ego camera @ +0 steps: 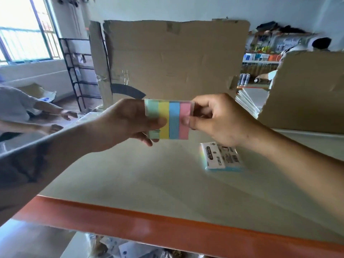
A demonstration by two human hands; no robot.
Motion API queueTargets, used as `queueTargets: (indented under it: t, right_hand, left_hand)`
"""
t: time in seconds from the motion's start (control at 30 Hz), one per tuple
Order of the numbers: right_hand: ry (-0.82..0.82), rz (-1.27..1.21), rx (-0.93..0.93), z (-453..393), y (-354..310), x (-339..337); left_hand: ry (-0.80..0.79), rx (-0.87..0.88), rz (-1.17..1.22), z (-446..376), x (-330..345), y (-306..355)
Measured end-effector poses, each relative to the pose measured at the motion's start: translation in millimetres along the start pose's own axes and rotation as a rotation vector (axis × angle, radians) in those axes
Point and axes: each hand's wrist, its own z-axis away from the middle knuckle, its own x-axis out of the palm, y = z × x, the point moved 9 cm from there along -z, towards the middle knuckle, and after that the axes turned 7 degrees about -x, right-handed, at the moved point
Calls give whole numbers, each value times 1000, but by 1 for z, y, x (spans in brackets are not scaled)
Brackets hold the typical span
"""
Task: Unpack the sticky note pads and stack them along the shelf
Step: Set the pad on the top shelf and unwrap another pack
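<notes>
1. My left hand point(128, 123) and right hand point(214, 118) each pinch an end of the sticky note pad point(170, 120), held above the shelf point(130, 183).
2. It looks light, stiff and wrap-slick; I'd grip the short edges.
3. Another wrapped pad point(222, 157) lies toward the shelf's right side.

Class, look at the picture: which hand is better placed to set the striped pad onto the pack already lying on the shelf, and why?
Probably the right hand. It pinches the striped pad at its pink edge and hangs almost directly above the pack lying on the shelf; the left hand holds the far, green side.

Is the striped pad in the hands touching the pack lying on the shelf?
Apart. The head view shows the striped pad held in the air, with bare shelf between it and the pack.
</notes>
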Motion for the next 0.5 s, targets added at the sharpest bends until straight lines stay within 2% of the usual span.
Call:
queueTargets:
  t: [0.07,0.13,0.23,0.3,0.4,0.5]
  right_hand:
    - [-7,-19,43,-2,3,9]
    - [-21,130,43,0,1,17]
    - [-39,528,-162,1,-23,30]
    - [-62,687,-277,-3,-36,42]
    - [-54,632,-282,-14,-41,51]
    - [-79,484,-216,-22,-35,61]
  left_hand:
    - [82,4,7,1,-10,-4]
    - [92,-17,23,1,-12,-10]
    - [86,-45,62,0,-19,-21]
    - [67,-48,78,-1,-20,-24]
    - [81,-47,32,3,-28,-24]
    - [141,8,-213,13,-47,-23]
